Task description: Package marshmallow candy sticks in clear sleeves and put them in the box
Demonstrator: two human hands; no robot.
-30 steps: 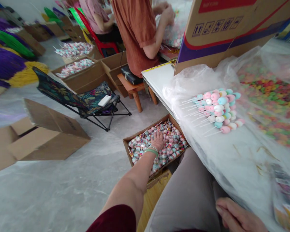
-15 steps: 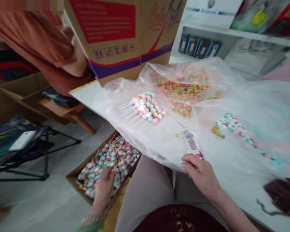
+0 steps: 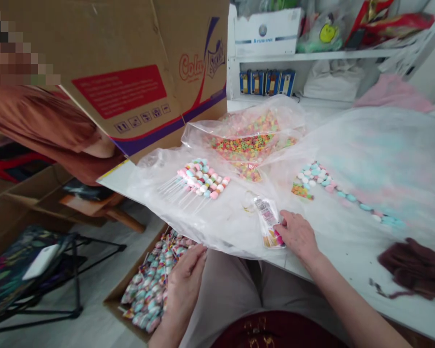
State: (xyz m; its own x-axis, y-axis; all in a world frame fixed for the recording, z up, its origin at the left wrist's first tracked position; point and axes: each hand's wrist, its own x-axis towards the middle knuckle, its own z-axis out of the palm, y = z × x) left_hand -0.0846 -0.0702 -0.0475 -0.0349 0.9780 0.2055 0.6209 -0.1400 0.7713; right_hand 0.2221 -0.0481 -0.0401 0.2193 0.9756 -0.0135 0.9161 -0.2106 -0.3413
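My right hand [image 3: 299, 236] has its thumb and fingers closed at the right edge of a printed clear plastic packet [image 3: 267, 217] lying on the plastic-covered table. My left hand [image 3: 185, 280] is at the table's front edge, partly over the carton, its fingers stretched out close together and nothing visible in them. Below it the open carton [image 3: 112, 300] holds many wrapped marshmallow sticks [image 3: 150, 290]. Left of the packet, a pile of unwrapped marshmallow skewers [image 3: 203, 180] lies with its white sticks pointing to the front left.
A clear bag of colourful cereal rings [image 3: 242, 142] lies behind the skewers, beside a large cardboard box [image 3: 130, 63]. Loose marshmallows [image 3: 315, 174] and a large bag of pastel pieces [image 3: 391, 154] are at right. A dark glove [image 3: 416, 268] lies front right. Another person's sleeve [image 3: 39, 130] shows left.
My left hand has come up from the carton to the table edge. My right hand has moved forward onto the packet on the table. The view has shifted.
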